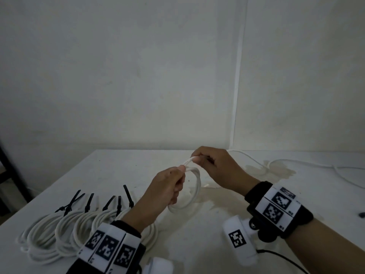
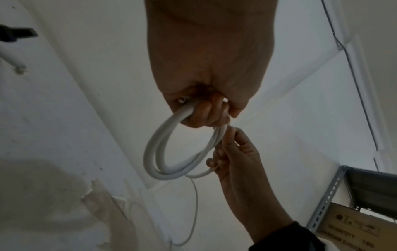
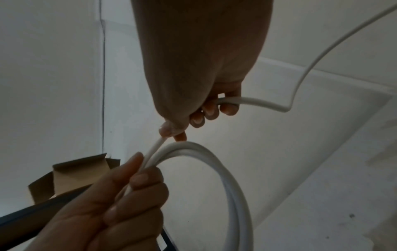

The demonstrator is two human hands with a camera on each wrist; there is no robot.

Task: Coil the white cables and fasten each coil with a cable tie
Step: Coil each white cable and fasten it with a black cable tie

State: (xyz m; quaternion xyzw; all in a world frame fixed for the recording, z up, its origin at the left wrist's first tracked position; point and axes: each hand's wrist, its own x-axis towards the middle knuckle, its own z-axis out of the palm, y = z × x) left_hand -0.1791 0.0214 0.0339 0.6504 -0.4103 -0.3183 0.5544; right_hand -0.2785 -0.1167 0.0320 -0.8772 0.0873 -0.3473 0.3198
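The bench (image 1: 118,175) carries a row of tied coils (image 1: 65,230) at its near left. Above the bench's middle hangs the white cable (image 1: 194,191), looped: the left hand (image 1: 167,188) grips the loops, the right hand (image 1: 215,165) pinches the free strand.

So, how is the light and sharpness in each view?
Head view: dim, edges bent, the left hand and white cable coil sharp. Left wrist view: palm dark and near, right hand soft. Right wrist view: the coil is blurred.
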